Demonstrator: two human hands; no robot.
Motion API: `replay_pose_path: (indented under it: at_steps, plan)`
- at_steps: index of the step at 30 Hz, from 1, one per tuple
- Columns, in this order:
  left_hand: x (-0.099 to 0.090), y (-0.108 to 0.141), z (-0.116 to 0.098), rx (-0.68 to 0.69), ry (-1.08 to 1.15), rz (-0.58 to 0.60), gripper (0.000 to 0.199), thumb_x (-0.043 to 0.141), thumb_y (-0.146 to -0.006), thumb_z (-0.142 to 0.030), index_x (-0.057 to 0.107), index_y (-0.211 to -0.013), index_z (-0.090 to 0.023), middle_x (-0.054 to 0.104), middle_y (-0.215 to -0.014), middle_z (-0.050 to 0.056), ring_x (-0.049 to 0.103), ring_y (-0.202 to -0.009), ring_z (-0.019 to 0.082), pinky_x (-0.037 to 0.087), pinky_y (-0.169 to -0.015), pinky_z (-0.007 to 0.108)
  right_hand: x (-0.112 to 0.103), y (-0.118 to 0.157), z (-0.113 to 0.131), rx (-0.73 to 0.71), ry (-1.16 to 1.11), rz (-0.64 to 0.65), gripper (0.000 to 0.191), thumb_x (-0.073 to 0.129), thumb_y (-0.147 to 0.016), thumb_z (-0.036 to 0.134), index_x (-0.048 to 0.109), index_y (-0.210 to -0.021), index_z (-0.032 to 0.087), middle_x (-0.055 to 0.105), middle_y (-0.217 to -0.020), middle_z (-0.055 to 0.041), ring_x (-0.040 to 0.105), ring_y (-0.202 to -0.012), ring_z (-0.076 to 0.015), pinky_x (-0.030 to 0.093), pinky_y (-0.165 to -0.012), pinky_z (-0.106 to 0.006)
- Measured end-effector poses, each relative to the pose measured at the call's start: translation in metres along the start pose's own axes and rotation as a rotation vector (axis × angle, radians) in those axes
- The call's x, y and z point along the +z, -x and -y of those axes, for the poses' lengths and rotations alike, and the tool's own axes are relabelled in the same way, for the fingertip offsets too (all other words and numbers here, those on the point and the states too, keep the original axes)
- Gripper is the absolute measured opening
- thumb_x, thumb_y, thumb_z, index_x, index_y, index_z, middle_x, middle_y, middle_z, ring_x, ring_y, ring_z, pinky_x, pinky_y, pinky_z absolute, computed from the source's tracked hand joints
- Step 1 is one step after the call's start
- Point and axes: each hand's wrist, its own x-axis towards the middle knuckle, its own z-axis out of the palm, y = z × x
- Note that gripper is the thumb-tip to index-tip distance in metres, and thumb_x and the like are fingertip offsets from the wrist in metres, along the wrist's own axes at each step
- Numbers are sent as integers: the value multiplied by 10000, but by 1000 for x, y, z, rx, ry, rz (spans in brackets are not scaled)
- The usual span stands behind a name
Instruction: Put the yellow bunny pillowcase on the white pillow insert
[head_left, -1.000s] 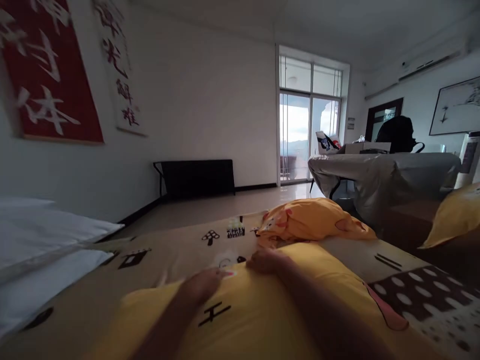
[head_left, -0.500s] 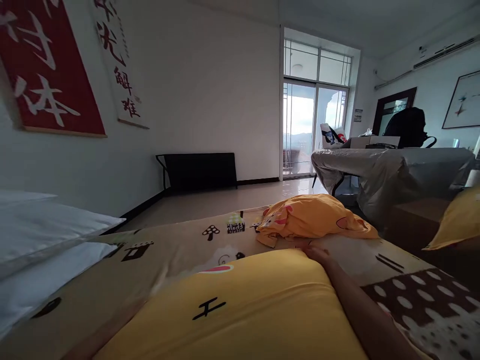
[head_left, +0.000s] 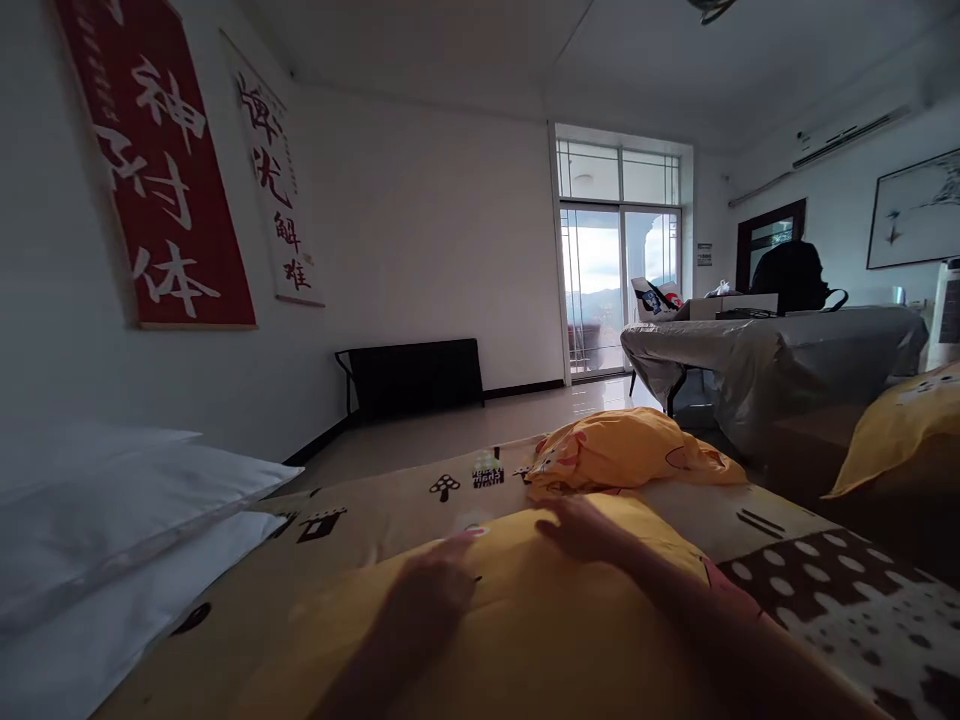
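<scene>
A plump yellow pillow (head_left: 525, 610) with printed patches lies in front of me on a patterned bed cover (head_left: 405, 500). Over the pillow's left part is my left hand (head_left: 442, 575), smeared by motion, so its fingers do not show clearly. My right hand (head_left: 581, 528) rests on the pillow near its far edge, fingers spread and slightly bent. Just beyond that hand lies a crumpled orange-yellow cloth (head_left: 630, 450) with a printed animal figure.
White pillows (head_left: 135, 520) are stacked at the left. Another yellow pillow (head_left: 900, 430) sits at the right edge. Farther back stand a plastic-covered table (head_left: 772, 350) with a black backpack (head_left: 791, 277) on it, and a folded black table (head_left: 420, 380) against the wall.
My left hand has come up from the lower left onto the pillow. My right hand has shifted left from the far right corner onto the pillow's top. The view has tilted up.
</scene>
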Motion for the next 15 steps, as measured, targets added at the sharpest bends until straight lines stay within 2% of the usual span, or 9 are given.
replay_pose_path:
  at_steps: [2,3,5,7,10,13,15]
  plan:
    - [22,5,-37,-8,41,80,449,243,-907,-267,568,-1209,-195,608,-1232,83,537,-1157,211,400,-1009,394,25,13,28,-165,-40,59,388,442,-868,263,556,-1238,225,641,-1195,-52,589,-1078,-204,402,-939,-320]
    - [31,11,-46,24,16,80,457,244,-912,-284,538,-1253,-204,563,-1297,75,492,-1214,217,356,-1050,424,35,22,34,-221,-55,47,392,410,-881,251,543,-1250,244,622,-1228,-38,568,-1117,-189,378,-976,-328]
    - [42,28,-41,4,-46,53,473,251,-914,-324,488,-1310,-221,493,-1371,60,431,-1275,225,305,-1088,469,48,42,30,-232,-56,-37,411,340,-908,245,518,-1279,262,550,-1322,-28,480,-1230,-173,306,-1054,-364]
    - [45,50,-13,-84,-116,6,494,254,-908,-351,436,-1352,-235,432,-1418,41,378,-1318,226,293,-1098,491,49,57,9,-153,0,-94,449,314,-905,242,481,-1323,241,457,-1404,-45,371,-1319,-180,232,-1104,-413]
    - [48,90,44,-172,-223,-121,505,249,-896,-347,431,-1356,-250,392,-1441,17,340,-1343,231,329,-1078,493,38,73,-41,-23,110,-111,527,314,-873,224,387,-1394,195,356,-1465,-60,274,-1370,-191,193,-1124,-448]
    - [54,132,93,-173,-258,-213,506,253,-868,-309,534,-1273,-197,427,-1416,47,339,-1341,244,318,-1096,463,32,95,-99,100,151,-120,553,245,-881,233,349,-1411,114,338,-1470,-86,276,-1369,-184,245,-1118,-414]
    - [53,158,111,-311,-162,-235,559,200,-874,-350,512,-1271,-110,465,-1384,102,412,-1296,227,364,-1082,402,30,117,-139,128,139,-138,557,204,-880,210,363,-1400,93,379,-1445,-97,336,-1339,-158,304,-1096,-359]
